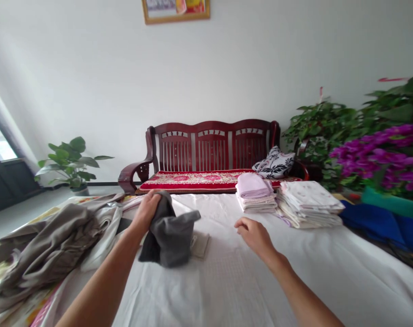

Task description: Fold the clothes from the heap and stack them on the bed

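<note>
My left hand [147,210] grips a dark grey cloth [174,238] by its top edge, and the cloth hangs crumpled over the white sheet [233,290]. Just behind the cloth lies a small folded beige cloth [201,245], partly covered by it. My right hand [256,236] hovers above the sheet to the right, fingers curled in, with nothing visible in them. Beyond it stand a stack of folded lilac and cream cloths [254,186] and a stack of folded white cloths [310,197].
At left is a heap of loose brown-grey clothes [52,245]. A wooden bench [206,145] with a red cover and a patterned cushion [275,163] stands behind the sheet. Purple flowers [386,156] and a blue cloth [380,225] border the right side; a potted plant [73,161] stands far left.
</note>
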`<move>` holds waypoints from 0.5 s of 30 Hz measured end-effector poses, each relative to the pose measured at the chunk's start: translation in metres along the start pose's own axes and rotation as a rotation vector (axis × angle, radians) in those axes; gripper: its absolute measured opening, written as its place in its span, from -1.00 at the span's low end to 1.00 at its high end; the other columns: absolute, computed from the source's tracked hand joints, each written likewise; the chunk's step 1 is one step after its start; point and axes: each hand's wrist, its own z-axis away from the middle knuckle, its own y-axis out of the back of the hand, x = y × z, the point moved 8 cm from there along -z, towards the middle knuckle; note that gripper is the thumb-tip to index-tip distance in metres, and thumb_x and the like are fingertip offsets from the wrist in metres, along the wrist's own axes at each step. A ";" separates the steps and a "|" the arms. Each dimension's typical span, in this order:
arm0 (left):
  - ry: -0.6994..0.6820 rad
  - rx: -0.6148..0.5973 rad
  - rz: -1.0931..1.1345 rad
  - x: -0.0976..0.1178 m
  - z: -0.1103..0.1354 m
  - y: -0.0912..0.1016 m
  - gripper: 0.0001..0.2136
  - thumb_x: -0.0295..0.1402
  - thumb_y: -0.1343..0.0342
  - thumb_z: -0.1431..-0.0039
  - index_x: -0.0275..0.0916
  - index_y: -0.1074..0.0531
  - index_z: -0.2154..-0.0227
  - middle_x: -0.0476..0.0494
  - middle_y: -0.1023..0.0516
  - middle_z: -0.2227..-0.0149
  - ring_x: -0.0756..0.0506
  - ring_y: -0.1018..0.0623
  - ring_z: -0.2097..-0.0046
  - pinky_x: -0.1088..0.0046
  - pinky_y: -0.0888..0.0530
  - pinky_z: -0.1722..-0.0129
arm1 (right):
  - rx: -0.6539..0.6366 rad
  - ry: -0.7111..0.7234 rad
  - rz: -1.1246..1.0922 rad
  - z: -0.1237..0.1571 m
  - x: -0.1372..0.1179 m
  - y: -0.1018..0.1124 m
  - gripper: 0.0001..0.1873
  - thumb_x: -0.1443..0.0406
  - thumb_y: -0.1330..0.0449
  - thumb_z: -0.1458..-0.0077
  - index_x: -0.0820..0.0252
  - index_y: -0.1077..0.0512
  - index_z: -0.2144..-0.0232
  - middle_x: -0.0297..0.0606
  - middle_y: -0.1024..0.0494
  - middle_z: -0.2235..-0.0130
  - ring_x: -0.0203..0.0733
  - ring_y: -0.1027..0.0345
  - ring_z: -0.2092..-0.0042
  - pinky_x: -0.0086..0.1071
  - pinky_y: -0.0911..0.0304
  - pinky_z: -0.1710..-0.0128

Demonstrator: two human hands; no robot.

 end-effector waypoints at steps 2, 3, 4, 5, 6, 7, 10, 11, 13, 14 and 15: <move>-0.019 -0.149 -0.314 -0.023 0.014 -0.018 -0.58 -0.16 -0.14 0.03 -0.28 -0.48 0.12 -0.26 -0.60 0.11 -0.29 -0.56 0.06 0.21 -0.46 0.04 | -0.066 -0.026 -0.007 0.005 0.017 -0.020 -0.77 0.32 -0.07 0.02 0.08 -0.54 0.41 -0.34 -0.64 0.36 -0.16 -0.49 0.27 -0.39 -0.20 0.29; -0.024 -0.220 -0.500 -0.038 0.022 -0.026 -0.50 -0.13 -0.17 0.07 -0.27 -0.46 0.05 -0.29 -0.58 0.07 -0.31 -0.57 0.06 0.19 -0.44 0.03 | -0.090 -0.040 -0.017 0.007 0.026 -0.029 -0.77 0.33 -0.07 0.03 0.09 -0.54 0.42 -0.33 -0.64 0.37 -0.17 -0.49 0.28 -0.40 -0.21 0.29; -0.019 -0.284 -0.653 -0.053 0.029 -0.031 -0.46 -0.11 -0.21 0.12 -0.25 -0.47 0.04 -0.31 -0.58 0.06 -0.33 -0.58 0.08 0.18 -0.44 0.05 | -0.102 -0.053 -0.030 0.009 0.033 -0.036 -0.77 0.33 -0.06 0.03 0.10 -0.53 0.42 -0.33 -0.63 0.38 -0.17 -0.49 0.29 -0.40 -0.21 0.30; -0.004 -0.334 -0.745 -0.067 0.034 -0.033 -0.49 -0.13 -0.26 0.19 -0.22 -0.50 0.11 -0.31 -0.60 0.11 -0.34 -0.60 0.11 0.19 -0.44 0.08 | -0.107 -0.062 -0.045 0.010 0.039 -0.042 -0.77 0.32 -0.05 0.03 0.10 -0.53 0.42 -0.32 -0.63 0.39 -0.17 -0.49 0.30 -0.40 -0.21 0.31; 0.014 -0.378 -0.786 -0.078 0.035 -0.034 -0.58 -0.17 -0.28 0.24 -0.20 -0.53 0.24 -0.27 -0.62 0.21 -0.34 -0.61 0.16 0.21 -0.44 0.13 | -0.106 -0.071 -0.064 0.011 0.045 -0.046 -0.76 0.31 -0.05 0.02 0.11 -0.52 0.41 -0.32 -0.63 0.39 -0.17 -0.49 0.31 -0.40 -0.21 0.32; 0.033 -0.412 -0.783 -0.086 0.034 -0.032 -0.71 -0.20 -0.29 0.26 -0.19 -0.53 0.40 -0.23 -0.62 0.33 -0.33 -0.61 0.22 0.24 -0.44 0.18 | -0.099 -0.076 -0.085 0.011 0.049 -0.048 -0.76 0.30 -0.04 0.01 0.11 -0.52 0.40 -0.33 -0.62 0.40 -0.17 -0.48 0.32 -0.40 -0.21 0.34; 0.062 -0.411 -0.683 -0.084 0.007 -0.014 -0.82 -0.19 -0.19 0.13 -0.18 -0.42 0.60 -0.11 -0.53 0.56 -0.22 -0.58 0.36 0.34 -0.44 0.32 | -0.081 -0.082 -0.127 0.010 0.055 -0.049 -0.75 0.25 -0.03 -0.01 0.09 -0.52 0.39 -0.34 -0.61 0.43 -0.16 -0.47 0.35 -0.39 -0.22 0.37; 0.064 -0.340 -0.609 -0.074 -0.009 -0.002 -0.80 -0.16 -0.12 0.04 -0.19 -0.43 0.55 -0.09 -0.51 0.57 -0.18 -0.57 0.39 0.36 -0.44 0.35 | -0.077 -0.083 -0.130 0.010 0.055 -0.048 -0.74 0.24 -0.03 -0.01 0.08 -0.52 0.39 -0.35 -0.61 0.43 -0.15 -0.48 0.35 -0.39 -0.23 0.36; 0.055 -0.057 -0.315 -0.047 -0.044 0.038 -0.75 -0.16 -0.01 -0.09 -0.23 -0.44 0.42 -0.04 -0.48 0.56 -0.11 -0.52 0.44 0.41 -0.44 0.42 | -0.078 -0.078 -0.131 0.009 0.055 -0.047 -0.74 0.23 -0.03 -0.01 0.07 -0.52 0.39 -0.34 -0.62 0.40 -0.13 -0.49 0.31 -0.37 -0.25 0.32; 0.044 0.123 -0.109 -0.033 -0.059 0.063 -0.76 -0.18 -0.02 -0.10 -0.25 -0.44 0.37 0.00 -0.45 0.57 -0.08 -0.48 0.48 0.43 -0.44 0.45 | -0.079 -0.075 -0.130 0.009 0.054 -0.047 -0.74 0.22 -0.03 -0.02 0.07 -0.53 0.38 -0.33 -0.63 0.38 -0.13 -0.50 0.29 -0.36 -0.25 0.30; -0.011 0.284 0.043 -0.018 -0.071 0.087 -0.78 -0.21 -0.05 -0.10 -0.27 -0.42 0.35 0.03 -0.42 0.56 -0.03 -0.44 0.50 0.46 -0.43 0.47 | -0.079 -0.074 -0.126 0.009 0.053 -0.046 -0.74 0.22 -0.03 -0.02 0.06 -0.53 0.38 -0.33 -0.64 0.36 -0.12 -0.50 0.27 -0.36 -0.25 0.29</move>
